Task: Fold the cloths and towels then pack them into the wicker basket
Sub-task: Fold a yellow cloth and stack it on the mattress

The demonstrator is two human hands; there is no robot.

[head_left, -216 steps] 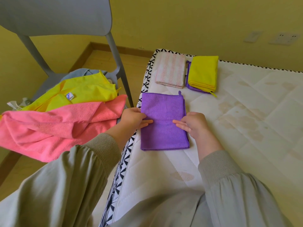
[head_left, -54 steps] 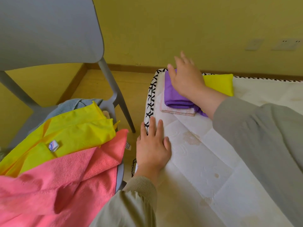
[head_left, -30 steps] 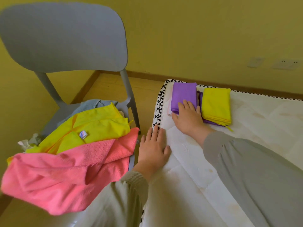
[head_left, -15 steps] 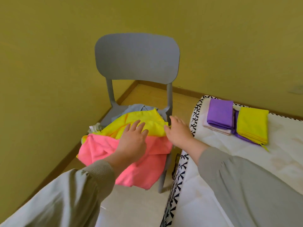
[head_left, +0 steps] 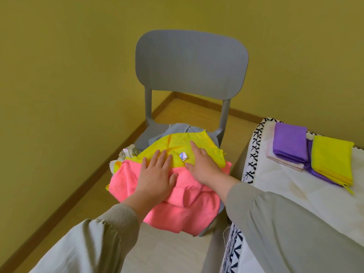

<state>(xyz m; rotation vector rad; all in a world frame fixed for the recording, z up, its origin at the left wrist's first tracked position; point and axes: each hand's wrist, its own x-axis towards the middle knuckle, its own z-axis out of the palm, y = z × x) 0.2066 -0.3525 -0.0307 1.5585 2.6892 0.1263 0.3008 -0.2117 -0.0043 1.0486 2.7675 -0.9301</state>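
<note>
chair point(head_left: 191, 62): matt grey plastic | pink cloth point(head_left: 189, 205): fuzzy terry | yellow cloth point(head_left: 199, 142): soft microfibre | mattress point(head_left: 291, 196): quilted white fabric | floor point(head_left: 189, 109): smooth wood

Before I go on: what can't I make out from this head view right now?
Wicker basket: outside the head view's frame.
Blue-grey cloth: mostly buried under the yellow cloth on the chair; what else lies beneath is hidden.
Label on that yellow cloth: too small to read.
Right hand: outer fingers hidden behind the hand itself, so its grip is unclear.
Pale towel: mostly covered by the folded purple cloth.
</note>
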